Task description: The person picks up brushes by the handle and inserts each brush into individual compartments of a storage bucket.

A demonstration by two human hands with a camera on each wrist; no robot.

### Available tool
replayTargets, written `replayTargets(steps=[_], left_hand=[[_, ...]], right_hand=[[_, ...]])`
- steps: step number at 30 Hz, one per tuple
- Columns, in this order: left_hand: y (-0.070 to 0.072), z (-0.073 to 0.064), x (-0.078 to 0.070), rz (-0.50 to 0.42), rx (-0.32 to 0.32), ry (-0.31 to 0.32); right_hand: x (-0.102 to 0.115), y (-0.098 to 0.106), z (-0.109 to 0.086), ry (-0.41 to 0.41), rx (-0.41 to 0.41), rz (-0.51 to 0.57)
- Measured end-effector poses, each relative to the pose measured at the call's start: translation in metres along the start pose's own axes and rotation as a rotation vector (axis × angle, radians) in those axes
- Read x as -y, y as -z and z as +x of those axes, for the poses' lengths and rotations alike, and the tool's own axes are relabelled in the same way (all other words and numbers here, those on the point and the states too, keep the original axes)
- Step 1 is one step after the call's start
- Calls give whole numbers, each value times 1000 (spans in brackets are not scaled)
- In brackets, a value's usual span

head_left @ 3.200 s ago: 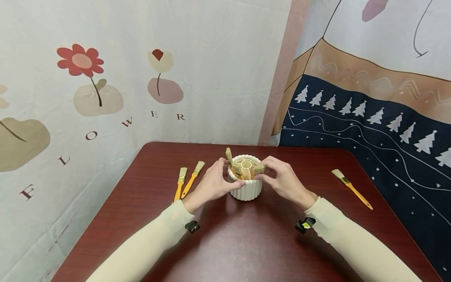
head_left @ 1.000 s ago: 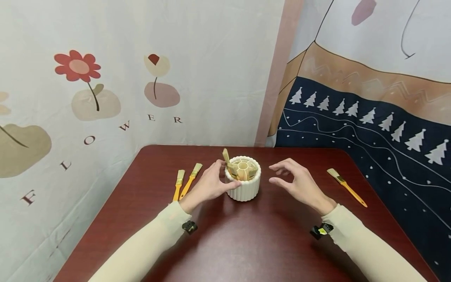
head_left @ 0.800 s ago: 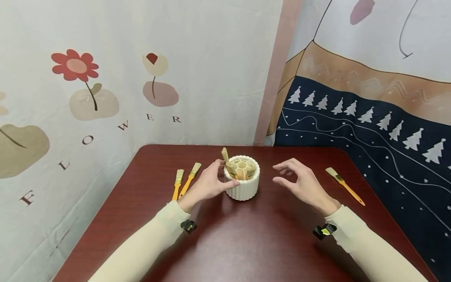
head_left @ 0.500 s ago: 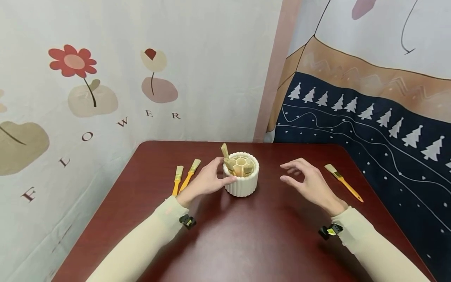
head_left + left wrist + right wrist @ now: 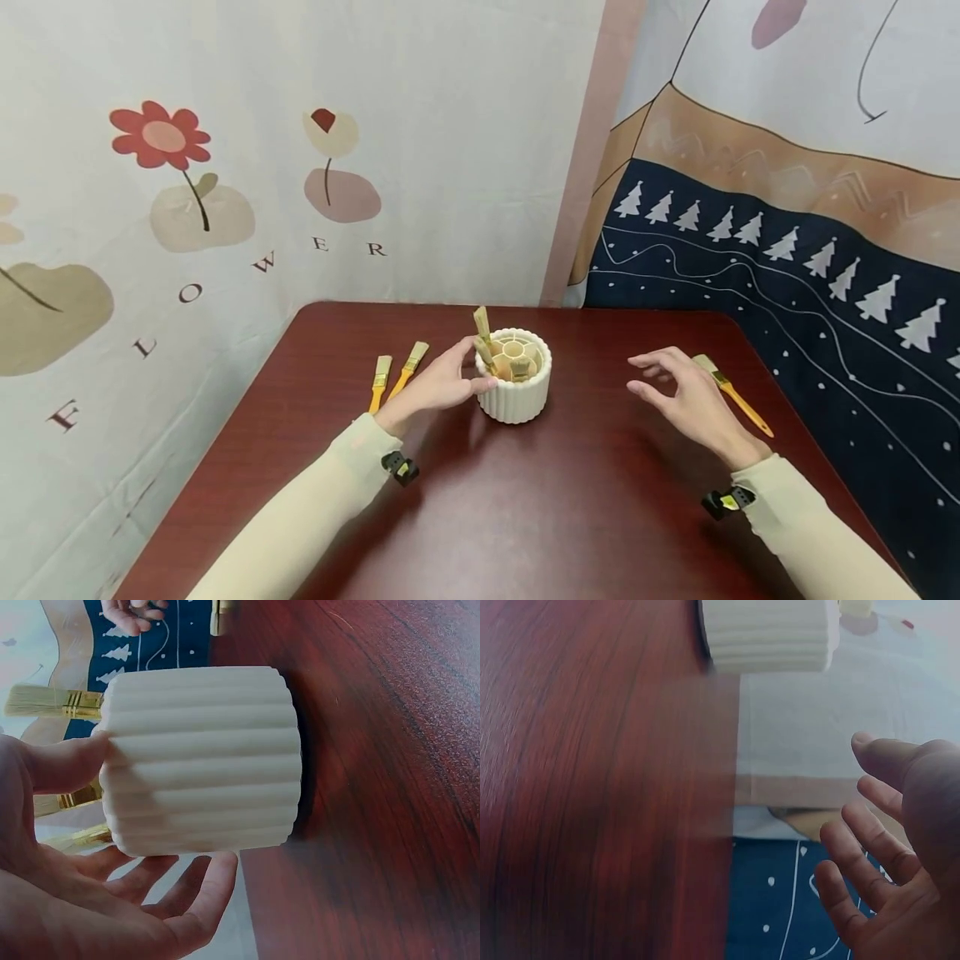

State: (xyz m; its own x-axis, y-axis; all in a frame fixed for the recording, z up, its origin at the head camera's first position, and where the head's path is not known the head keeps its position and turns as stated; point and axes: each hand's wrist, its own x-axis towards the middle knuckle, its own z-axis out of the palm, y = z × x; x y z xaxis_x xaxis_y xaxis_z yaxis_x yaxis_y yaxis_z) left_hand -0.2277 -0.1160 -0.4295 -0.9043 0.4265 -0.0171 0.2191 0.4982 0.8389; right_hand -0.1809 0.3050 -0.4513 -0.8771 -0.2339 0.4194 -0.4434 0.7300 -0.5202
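Note:
A white ribbed pot with a round divided insert stands near the table's far side. Several paintbrushes with pale bristles stick out of it, one paintbrush at the front and others leaning at the left rim. My left hand grips the pot from its left side. In the left wrist view the thumb lies at the rim and the fingers curl against the wall of the pot. My right hand, fingers loosely bent and holding nothing, hovers near a yellow-handled paintbrush on the right, partly covering its head in the head view.
Two more yellow-handled paintbrushes lie left of the pot, partly behind my left wrist. The dark red table ends at the back against a pale printed cloth and a navy tree-patterned cloth.
My right hand has let go at the pot and moved right, close to the right-hand paintbrush. The brushes and insert have turned clockwise. My left hand has stayed at the pot.

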Motion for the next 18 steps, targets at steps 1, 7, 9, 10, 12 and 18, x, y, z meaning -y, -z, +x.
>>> replayTargets(steps=[1, 7, 9, 10, 12, 18], left_hand=[[1, 1, 1, -15, 14, -4], [2, 4, 5, -110, 88, -23], [1, 4, 7, -122, 99, -23], [1, 4, 7, -129, 104, -25], [0, 3, 8, -134, 98, -28], [-6, -5, 6, -157, 0, -1]], right_hand=[[-2, 1, 0, 2, -4, -5], [-12, 8, -3, -7, -40, -27], [-15, 10, -4, -16, -49, -20], [-17, 10, -5, -19, -53, -13], [-21, 12, -6, -29, -54, -8], [-32, 18, -5, -47, -60, -52]])
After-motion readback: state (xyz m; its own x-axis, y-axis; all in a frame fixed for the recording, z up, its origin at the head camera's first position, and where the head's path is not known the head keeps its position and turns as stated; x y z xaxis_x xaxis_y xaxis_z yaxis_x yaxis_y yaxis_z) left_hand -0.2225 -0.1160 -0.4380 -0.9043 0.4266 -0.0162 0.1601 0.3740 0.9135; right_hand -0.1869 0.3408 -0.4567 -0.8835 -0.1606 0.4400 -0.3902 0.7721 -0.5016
